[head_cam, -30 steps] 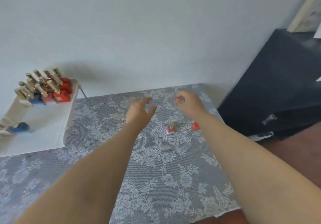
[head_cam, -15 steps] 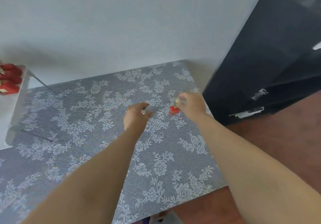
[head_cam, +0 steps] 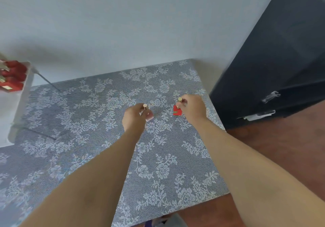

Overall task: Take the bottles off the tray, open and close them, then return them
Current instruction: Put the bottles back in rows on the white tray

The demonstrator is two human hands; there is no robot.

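Head view: left hand [head_cam: 134, 117] grasps a pink bottle [head_cam: 149, 116] by its gold cap; right hand [head_cam: 192, 108] pinches a red bottle [head_cam: 177, 110] likewise (both over the lace tablecloth [head_cam: 158, 165]). White tray [head_cam: 21, 101] far left holds more red bottles [head_cam: 12, 76].

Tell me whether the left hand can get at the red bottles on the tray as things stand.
Probably not at once: the left hand is closed on a pink bottle, and the red bottles sit on the tray far left. The cloth between is bare.
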